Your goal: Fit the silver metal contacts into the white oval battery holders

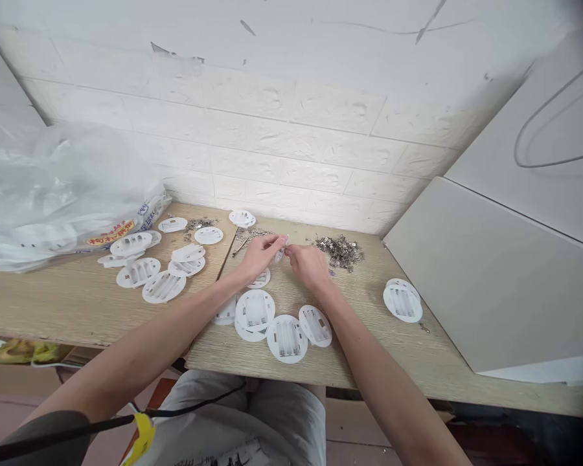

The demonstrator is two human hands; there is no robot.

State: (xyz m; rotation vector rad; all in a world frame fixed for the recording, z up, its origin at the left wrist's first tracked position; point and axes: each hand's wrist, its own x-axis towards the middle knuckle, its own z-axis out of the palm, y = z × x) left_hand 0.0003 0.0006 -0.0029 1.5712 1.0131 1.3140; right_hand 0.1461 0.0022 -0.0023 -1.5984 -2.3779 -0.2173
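Above the middle of the table, my left hand [263, 254] grips a white round plastic battery holder [279, 254], seen nearly edge-on between my hands. The fingers of my right hand [309, 264] are pinched together against it; whatever small part they may hold is hidden. Just right of that hand lies a pile of small metal pieces [341, 251]. Several white round battery holders [287, 338] with slots are spread on the table between my forearms, some overlapping. One more holder [260, 278] lies partly covered below my left hand.
More battery holders [164, 287] lie on the left part of the table [78, 304], beside a clear plastic bag [68, 194] with printed lettering. Two stacked holders [402, 301] sit at right, near a large white panel [505, 278]. A white brick-pattern wall [291, 142] stands behind.
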